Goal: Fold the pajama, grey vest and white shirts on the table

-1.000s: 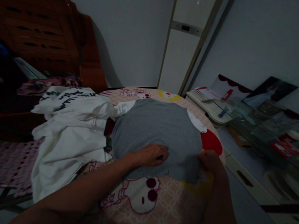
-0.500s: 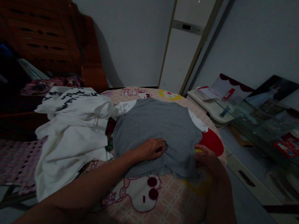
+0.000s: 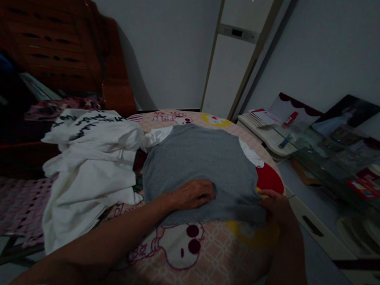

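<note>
A grey shirt with white sleeves (image 3: pixel 202 156) lies spread on a round table with a pink patterned cloth (image 3: pixel 227 256). My left hand (image 3: pixel 194 195) rests on the lower middle of the shirt, its fingers curled into the fabric. At the shirt's lower right edge, my right hand (image 3: pixel 275 210) pinches the cloth and draws it out taut to the side. The fingertips of my left hand are partly hidden by the hand itself.
A heap of white clothing with black lettering (image 3: pixel 93 162) lies to the left of the shirt. Behind it stands a carved wooden chair (image 3: pixel 48 42). On the right is a glass-topped cabinet (image 3: pixel 324 166) with papers (image 3: pixel 263 117) and a framed photo (image 3: pixel 349 115).
My right hand has moved a little to the right, pulling the shirt's lower right edge outward and flattening folds. My left hand has shifted slightly to the right on the fabric.
</note>
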`<state>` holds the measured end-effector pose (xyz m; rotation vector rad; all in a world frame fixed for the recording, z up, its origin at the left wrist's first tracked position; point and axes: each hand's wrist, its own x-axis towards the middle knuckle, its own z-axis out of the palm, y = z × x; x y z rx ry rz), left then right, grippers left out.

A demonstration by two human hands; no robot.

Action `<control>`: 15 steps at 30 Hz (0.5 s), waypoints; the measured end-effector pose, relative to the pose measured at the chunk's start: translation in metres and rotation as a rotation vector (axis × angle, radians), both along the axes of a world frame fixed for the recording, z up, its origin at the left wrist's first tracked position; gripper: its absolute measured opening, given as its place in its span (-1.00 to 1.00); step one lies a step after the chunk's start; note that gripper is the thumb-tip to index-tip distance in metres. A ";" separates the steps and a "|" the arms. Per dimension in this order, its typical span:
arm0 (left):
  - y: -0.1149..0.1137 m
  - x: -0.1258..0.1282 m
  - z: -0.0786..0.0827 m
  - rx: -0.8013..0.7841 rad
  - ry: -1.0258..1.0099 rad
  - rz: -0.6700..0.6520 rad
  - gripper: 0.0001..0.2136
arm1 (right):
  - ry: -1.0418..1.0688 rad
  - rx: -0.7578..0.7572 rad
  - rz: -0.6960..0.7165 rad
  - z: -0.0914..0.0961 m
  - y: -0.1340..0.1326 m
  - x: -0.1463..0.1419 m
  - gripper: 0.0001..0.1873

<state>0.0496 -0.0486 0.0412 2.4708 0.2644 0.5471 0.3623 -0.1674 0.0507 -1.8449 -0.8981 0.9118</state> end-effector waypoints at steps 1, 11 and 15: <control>0.000 0.000 0.000 -0.018 -0.016 -0.007 -0.88 | -0.035 -0.028 0.006 -0.002 -0.001 0.000 -0.55; -0.007 -0.003 0.009 -0.096 0.135 -0.178 -0.92 | -0.169 -0.066 0.138 -0.006 0.001 -0.002 -0.55; -0.008 -0.005 0.013 -0.047 0.174 -0.169 -0.78 | -0.163 -0.063 0.119 -0.007 -0.003 0.000 -0.46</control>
